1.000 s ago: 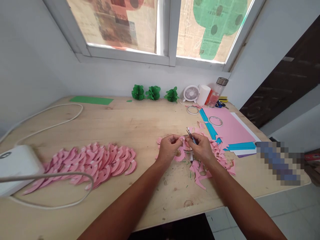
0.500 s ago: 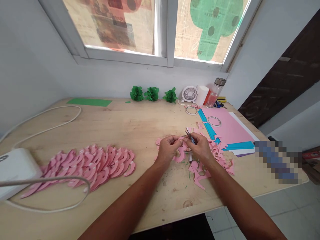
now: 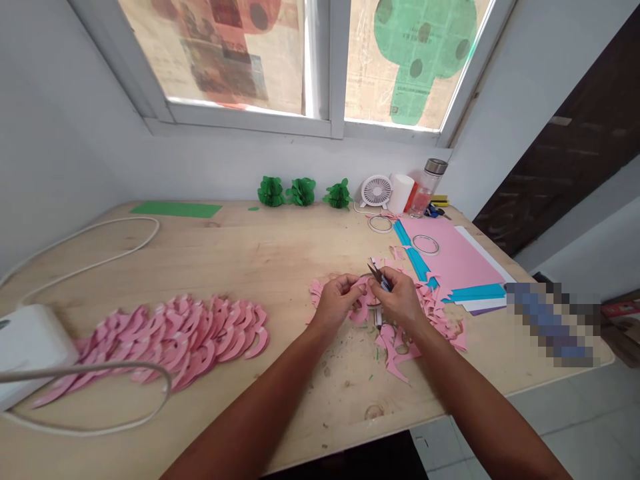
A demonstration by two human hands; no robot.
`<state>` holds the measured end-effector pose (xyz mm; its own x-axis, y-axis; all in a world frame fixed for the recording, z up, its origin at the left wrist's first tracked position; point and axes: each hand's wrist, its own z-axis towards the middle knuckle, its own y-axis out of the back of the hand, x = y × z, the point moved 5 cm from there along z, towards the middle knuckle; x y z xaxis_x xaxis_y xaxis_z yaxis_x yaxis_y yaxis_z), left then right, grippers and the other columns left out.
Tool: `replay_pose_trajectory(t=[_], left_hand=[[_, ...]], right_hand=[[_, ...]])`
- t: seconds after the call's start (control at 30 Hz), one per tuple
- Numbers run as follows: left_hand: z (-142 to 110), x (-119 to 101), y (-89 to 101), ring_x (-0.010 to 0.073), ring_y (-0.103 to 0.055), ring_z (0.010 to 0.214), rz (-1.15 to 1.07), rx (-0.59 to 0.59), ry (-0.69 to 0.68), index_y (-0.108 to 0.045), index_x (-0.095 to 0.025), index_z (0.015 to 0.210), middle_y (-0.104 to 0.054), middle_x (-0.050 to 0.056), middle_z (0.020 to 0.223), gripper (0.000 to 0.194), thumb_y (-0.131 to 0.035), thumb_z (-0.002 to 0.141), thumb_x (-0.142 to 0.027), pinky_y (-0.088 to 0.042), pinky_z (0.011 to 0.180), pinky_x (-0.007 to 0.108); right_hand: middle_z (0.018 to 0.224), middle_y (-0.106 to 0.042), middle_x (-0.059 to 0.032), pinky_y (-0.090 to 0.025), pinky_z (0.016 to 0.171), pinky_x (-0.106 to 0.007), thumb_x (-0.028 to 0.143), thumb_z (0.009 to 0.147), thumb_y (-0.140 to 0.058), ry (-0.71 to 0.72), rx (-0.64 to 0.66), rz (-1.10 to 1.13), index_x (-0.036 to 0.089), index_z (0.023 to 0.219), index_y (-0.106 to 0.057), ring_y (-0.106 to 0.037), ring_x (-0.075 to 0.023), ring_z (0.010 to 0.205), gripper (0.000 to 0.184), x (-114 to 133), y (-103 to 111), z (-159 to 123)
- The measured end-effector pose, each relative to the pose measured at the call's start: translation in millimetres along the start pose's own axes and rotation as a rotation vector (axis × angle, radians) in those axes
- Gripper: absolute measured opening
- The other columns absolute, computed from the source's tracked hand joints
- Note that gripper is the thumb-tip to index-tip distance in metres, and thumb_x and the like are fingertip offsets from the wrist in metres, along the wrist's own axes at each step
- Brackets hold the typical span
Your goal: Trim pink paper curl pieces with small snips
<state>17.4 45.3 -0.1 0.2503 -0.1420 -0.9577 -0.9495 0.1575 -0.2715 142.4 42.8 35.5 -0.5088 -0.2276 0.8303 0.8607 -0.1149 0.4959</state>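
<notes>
My left hand (image 3: 336, 301) is closed in a pinch on a curved piece of pink paper (image 3: 361, 312). Close beside it, my right hand (image 3: 401, 297) is wrapped round a pair of scissors (image 3: 377, 273), whose blades point up and away. The thumb and fingertips of my right hand also meet the edge of the pink piece. Pink paper scraps (image 3: 395, 360) lie under and around both hands. Over to the left is a large overlapping pile of cut pink curved pieces (image 3: 200, 337).
Pink and blue paper sheets (image 3: 463, 257) lie at right with a tape roll (image 3: 425, 245) on top. Along the wall stand green paper shapes (image 3: 301, 192), a small fan (image 3: 377, 192) and a glass bottle (image 3: 428, 187). A white box (image 3: 35, 353) with a cable sits at left.
The camera view has shifted slightly. Both hands stay together over the scraps, with the scissors and pink piece still held; the pink piece has moved only a little.
</notes>
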Motion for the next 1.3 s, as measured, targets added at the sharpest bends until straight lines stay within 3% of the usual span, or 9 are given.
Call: replay_pose_trajectory(t=[0.13, 0.27, 0.43, 0.57, 0.67, 0.97, 1.3], left_hand=[[0, -1, -0.4, 0.0067, -0.047, 0.041, 0.045, -0.007, -0.016, -0.057, -0.013, 0.066, -0.052, -0.003, 0.050, 0.019, -0.065, 0.064, -0.031, -0.036, 0.041, 0.017], [1, -1, 4.0, 0.0056, -0.045, 0.040, 0.015, -0.060, -0.063, -0.056, -0.013, 0.069, -0.052, -0.003, 0.052, 0.017, -0.064, 0.065, -0.028, -0.034, 0.040, 0.016], [2, -8, 12.8, 0.0068, -0.045, 0.035, -0.069, -0.159, -0.135, -0.047, -0.020, 0.105, -0.052, -0.007, 0.055, 0.038, -0.059, 0.069, -0.025, -0.032, 0.036, 0.017], [-2, -17, 11.7, 0.0065, -0.048, 0.037, -0.037, -0.162, -0.170, -0.039, -0.023, 0.117, -0.057, -0.004, 0.067, 0.046, -0.055, 0.073, -0.025, -0.035, 0.038, 0.018], [-4, -21, 9.5, 0.0049, -0.046, 0.037, 0.001, -0.150, -0.200, -0.040, -0.024, 0.117, -0.057, -0.003, 0.070, 0.046, -0.053, 0.074, -0.024, -0.035, 0.039, 0.017], [-4, -20, 8.7, 0.0031, -0.032, 0.039, 0.052, -0.116, -0.214, -0.045, -0.021, 0.106, -0.041, -0.011, 0.053, 0.040, -0.061, 0.069, -0.021, -0.028, 0.042, 0.015], [-3, -15, 7.6, 0.0060, -0.048, 0.051, -0.019, -0.113, -0.168, -0.041, -0.022, 0.103, -0.056, -0.004, 0.070, 0.043, -0.062, 0.065, -0.023, -0.036, 0.049, 0.016]], right_hand=[[0.050, -0.036, 0.0067, -0.025, 0.043, -0.020, 0.034, 0.073, -0.052, -0.045, -0.009, 0.027, 0.018, 0.062, -0.048, -0.032, -0.0084, 0.046, 0.020, -5, 1, 0], [0.051, -0.037, 0.0063, -0.026, 0.046, -0.020, 0.034, 0.074, -0.052, 0.003, -0.001, -0.049, 0.018, 0.060, -0.046, -0.034, -0.0087, 0.048, 0.022, -1, 3, 0], [0.054, -0.045, 0.0043, -0.027, 0.050, -0.021, 0.031, 0.076, -0.051, 0.075, -0.025, -0.253, 0.018, 0.061, -0.048, -0.040, -0.0101, 0.053, 0.020, 7, 7, 0], [0.058, -0.050, 0.0027, -0.027, 0.052, -0.022, 0.027, 0.075, -0.052, 0.115, -0.061, -0.393, 0.019, 0.063, -0.050, -0.044, -0.0116, 0.056, 0.015, 7, 9, -1], [0.060, -0.053, 0.0019, -0.028, 0.053, -0.022, 0.027, 0.075, -0.051, 0.139, -0.044, -0.431, 0.019, 0.064, -0.051, -0.045, -0.0123, 0.057, 0.013, 7, 7, -2], [0.060, -0.053, 0.0016, -0.027, 0.053, -0.022, 0.026, 0.076, -0.051, 0.160, -0.020, -0.482, 0.020, 0.062, -0.049, -0.045, -0.0126, 0.056, 0.016, 10, 5, -3], [0.065, -0.057, 0.0006, -0.028, 0.054, -0.021, 0.022, 0.075, -0.053, 0.151, 0.031, -0.473, 0.020, 0.068, -0.053, -0.048, -0.0132, 0.061, 0.007, 11, 1, -5]])
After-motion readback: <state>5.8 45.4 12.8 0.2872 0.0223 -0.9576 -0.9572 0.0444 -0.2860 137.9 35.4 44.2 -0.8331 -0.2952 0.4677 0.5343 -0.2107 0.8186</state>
